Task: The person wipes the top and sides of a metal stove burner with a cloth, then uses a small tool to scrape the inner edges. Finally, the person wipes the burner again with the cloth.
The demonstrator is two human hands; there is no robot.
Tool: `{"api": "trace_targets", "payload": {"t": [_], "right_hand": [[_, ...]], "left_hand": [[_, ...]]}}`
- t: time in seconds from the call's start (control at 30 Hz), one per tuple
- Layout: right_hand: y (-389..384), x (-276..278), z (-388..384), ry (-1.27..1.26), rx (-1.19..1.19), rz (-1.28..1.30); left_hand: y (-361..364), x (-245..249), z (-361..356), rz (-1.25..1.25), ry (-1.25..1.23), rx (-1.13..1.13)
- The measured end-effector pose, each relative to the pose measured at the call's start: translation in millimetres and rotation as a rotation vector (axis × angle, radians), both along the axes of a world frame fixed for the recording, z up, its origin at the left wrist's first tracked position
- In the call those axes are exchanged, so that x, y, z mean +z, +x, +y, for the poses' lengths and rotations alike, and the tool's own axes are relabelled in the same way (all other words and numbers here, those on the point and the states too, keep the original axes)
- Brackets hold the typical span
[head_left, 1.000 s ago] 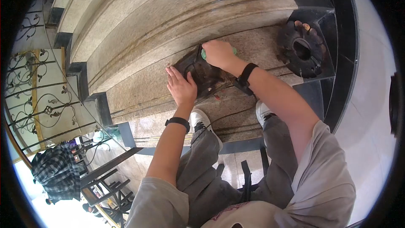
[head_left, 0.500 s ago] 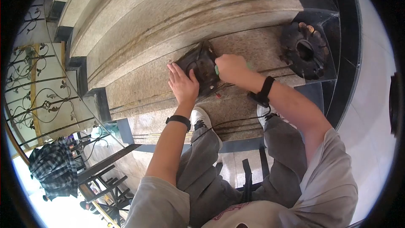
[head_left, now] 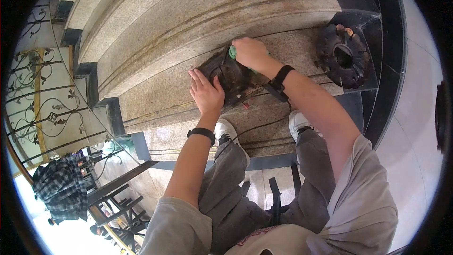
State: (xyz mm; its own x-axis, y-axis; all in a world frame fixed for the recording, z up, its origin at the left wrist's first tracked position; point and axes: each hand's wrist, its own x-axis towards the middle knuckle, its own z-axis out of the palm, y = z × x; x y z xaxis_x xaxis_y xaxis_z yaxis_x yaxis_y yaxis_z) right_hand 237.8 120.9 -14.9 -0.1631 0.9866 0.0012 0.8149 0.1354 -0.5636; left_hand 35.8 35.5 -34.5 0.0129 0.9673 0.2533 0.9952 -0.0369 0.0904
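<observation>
A dark, dirty, roughly square piece with a rounded raised middle [head_left: 230, 76] lies tilted on the stone step. My left hand [head_left: 207, 95] rests flat on its left side, fingers spread. My right hand [head_left: 252, 54] is closed in a fist at its upper right edge, around a crumpled green cloth [head_left: 232, 52] that shows only in part. The far corner of the dark piece lies beside that fist. Just below the piece is a small red bit [head_left: 246, 106] on the step.
A dark round piece with a scalloped rim and central hole [head_left: 343, 56] lies on the right of the step. More stone stairs [head_left: 188, 4] rise ahead. An iron railing [head_left: 52, 104] and a checked shirt [head_left: 59, 191] are at left. My shoes [head_left: 229, 134] are close below.
My right hand has moved up and slightly left along the dark piece's edge with the green cloth. My left hand has stayed nearly in place on the piece.
</observation>
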Motion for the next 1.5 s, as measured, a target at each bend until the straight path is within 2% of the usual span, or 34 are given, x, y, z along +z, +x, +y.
{"api": "trace_targets", "payload": {"t": [0.13,0.4,0.83,1.07,1.23,1.5], "right_hand": [[11.3,9.8,-14.7,-0.1,0.112,-0.053],[27.3,22.3,-74.4,-0.186,0.174,-0.038],[-5.5,11.5,1.6,-0.039,-0.037,0.001],[9.2,4.4,-18.0,-0.027,0.035,0.038],[15.3,21.5,-57.6,-0.13,0.115,-0.016],[-0.9,26.9,-40.0,-0.122,0.039,-0.062]], "left_hand": [[1.2,2.2,-1.0,0.005,-0.02,0.022],[1.2,3.9,-0.7,-0.023,-0.025,0.01],[0.8,-0.9,0.5,0.012,0.0,0.009],[-0.5,-1.2,1.0,0.015,0.005,0.017],[0.4,1.8,0.9,-0.002,0.022,-0.004],[0.6,0.9,2.2,0.001,0.032,-0.005]]}}
